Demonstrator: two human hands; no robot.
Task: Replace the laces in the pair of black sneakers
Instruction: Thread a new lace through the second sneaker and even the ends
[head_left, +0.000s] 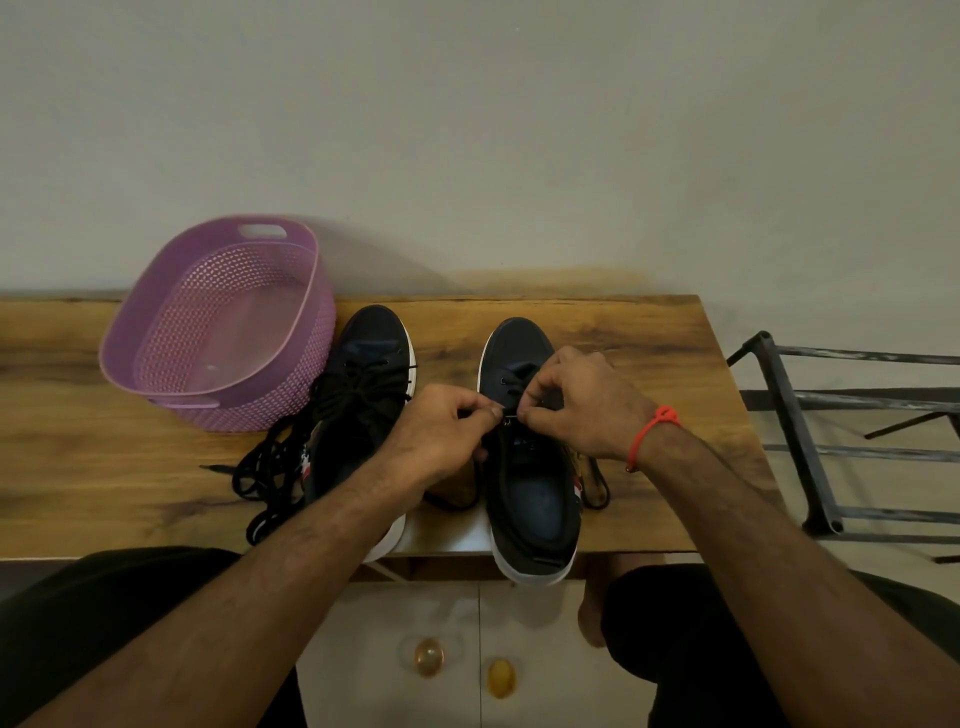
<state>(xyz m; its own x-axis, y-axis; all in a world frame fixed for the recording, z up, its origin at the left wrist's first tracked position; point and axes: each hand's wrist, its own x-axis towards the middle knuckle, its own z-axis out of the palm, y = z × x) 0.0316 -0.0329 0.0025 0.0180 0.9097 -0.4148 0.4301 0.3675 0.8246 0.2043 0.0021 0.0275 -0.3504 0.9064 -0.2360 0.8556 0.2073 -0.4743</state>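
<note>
1. Purple basket (156, 332) at far left, touching the left sneaker (371, 364); loose black laces (270, 467) piled beside that shoe.
2. Left hand (441, 431) pinches the lace tip (506, 412) over the right sneaker (524, 467) — right hand (582, 405) pinches the same lace just beside it.
3. Judgement: keep the tip stiff and short, aim square at the eyelet, pull slack evenly.
4. Both heels overhang the table (649, 338) near edge — pull gently. Open room on the right; metal rack (795, 436) beyond.

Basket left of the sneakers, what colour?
Purple basket, perforated lattice walls; the head view, the only view, shows it plainly.
</note>
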